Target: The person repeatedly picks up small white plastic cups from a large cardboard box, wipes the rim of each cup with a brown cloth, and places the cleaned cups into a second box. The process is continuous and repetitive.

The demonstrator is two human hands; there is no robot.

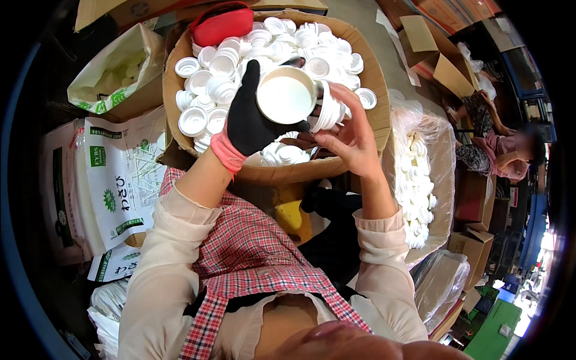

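Observation:
My left hand [247,114], in a black glove with a pink cuff, grips a round white cup-like piece [286,99] with a cream rim. Its flat round face is turned up. Bare, my right hand [354,133] closes its thumb and fingers around a white ridged plastic cap [329,112] just right of that round piece. Whether the two pieces touch is hard to tell. Both hands are over a cardboard box [288,173] filled with loose white plastic caps [219,90]. Something dark brown below my fingers is partly hidden.
A red pouch [222,24] lies on the box's far left corner. To the right stands a plastic-lined box [441,180] of white parts. Printed white sacks [114,198] and an open bag [120,72] are at left. Another person [501,147] sits at far right, near cardboard boxes [453,75].

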